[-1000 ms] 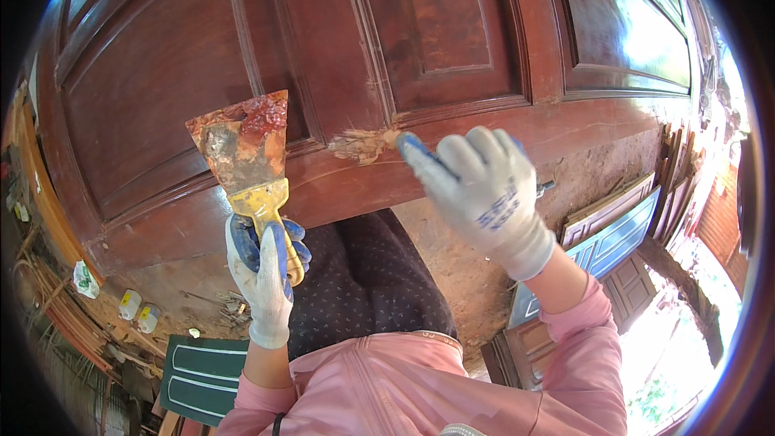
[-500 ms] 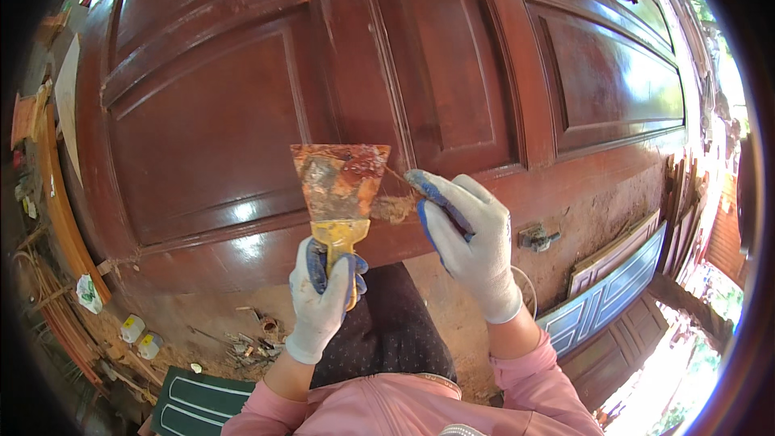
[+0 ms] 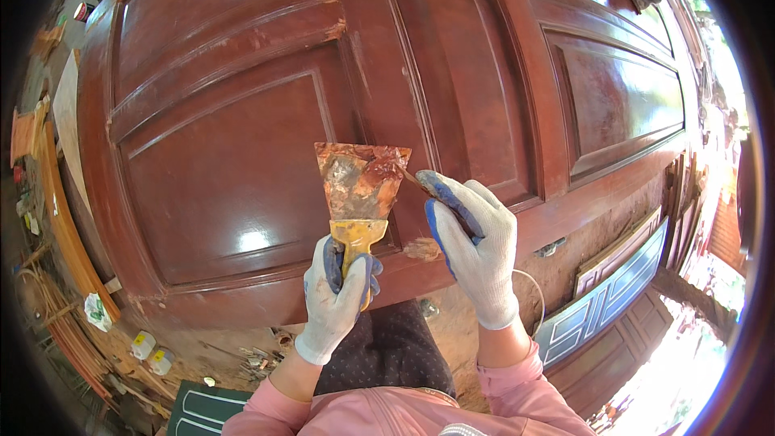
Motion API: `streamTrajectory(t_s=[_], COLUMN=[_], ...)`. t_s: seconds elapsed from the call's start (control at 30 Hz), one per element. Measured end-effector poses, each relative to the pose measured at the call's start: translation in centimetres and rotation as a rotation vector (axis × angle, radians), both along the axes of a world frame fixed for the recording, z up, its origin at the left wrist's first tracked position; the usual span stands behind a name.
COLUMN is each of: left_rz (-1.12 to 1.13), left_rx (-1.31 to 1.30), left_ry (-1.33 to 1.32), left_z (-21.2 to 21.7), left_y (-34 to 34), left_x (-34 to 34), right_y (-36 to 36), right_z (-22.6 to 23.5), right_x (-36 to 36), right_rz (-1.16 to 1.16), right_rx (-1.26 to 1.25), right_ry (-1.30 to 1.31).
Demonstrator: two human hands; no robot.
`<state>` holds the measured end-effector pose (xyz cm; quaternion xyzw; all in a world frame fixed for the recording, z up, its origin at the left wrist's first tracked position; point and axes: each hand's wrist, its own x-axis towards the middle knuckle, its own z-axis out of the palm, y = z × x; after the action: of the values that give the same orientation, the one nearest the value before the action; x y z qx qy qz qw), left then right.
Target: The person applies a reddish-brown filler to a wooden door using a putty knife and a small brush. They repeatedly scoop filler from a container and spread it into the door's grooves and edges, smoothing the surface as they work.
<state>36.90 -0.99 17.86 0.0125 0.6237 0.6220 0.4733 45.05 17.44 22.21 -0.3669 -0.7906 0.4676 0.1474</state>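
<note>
Yellow handle [image 3: 358, 236] up front, and our left grip [image 3: 333, 303] is closed around it, holding a wide scraper [image 3: 355, 211] over the red-brown door [image 3: 234, 169]. Its long axis runs almost straight away from our body, blade [image 3: 343, 173] at the far end. Now look at the reddish paste [image 3: 386, 168]: it sits toward the blade's far right corner, and our right grip [image 3: 480, 254] is the nearer of the two, just to the right of it. That right grip is pinched narrow on a thin tool [image 3: 416, 182] slanting away and leftward, its tip seeming to meet the paste; we cannot tell its exact kind. On the door's near edge, a pale rough patch [image 3: 422, 249] shows between our two grips, closer to the right.
</note>
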Motion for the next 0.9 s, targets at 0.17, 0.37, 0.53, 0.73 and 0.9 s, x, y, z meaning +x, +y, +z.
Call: streamTrajectory(t_s=[0.17, 0.37, 0.53, 0.73, 0.9], left_rz=[-0.031, -0.046, -0.114, -0.124, -0.141], left_rx=[0.007, 0.044, 0.036, 0.044, 0.038], left_ry=[0.003, 0.004, 0.014, 0.004, 0.067], left_z=[0.3, 0.1, 0.2, 0.5, 0.2], left_y=[0.6, 0.8, 0.8, 0.9, 0.7], left_x=[-3.0, -4.8, -5.6, -6.3, -6.3], right_y=[-0.5, -0.6, -1.3, -1.7, -2.2], right_z=[0.6, 0.9, 0.9, 1.6, 2.3], right_x=[-2.3, -4.3, -5.1, -6.2, -6.9], right_rz=[-0.038, -0.065, -0.128, -0.039, 0.009], right_rx=[-0.019, 0.055, 0.066, 0.286, 0.449], right_ry=[-0.021, -0.033, -0.025, -0.146, -0.223])
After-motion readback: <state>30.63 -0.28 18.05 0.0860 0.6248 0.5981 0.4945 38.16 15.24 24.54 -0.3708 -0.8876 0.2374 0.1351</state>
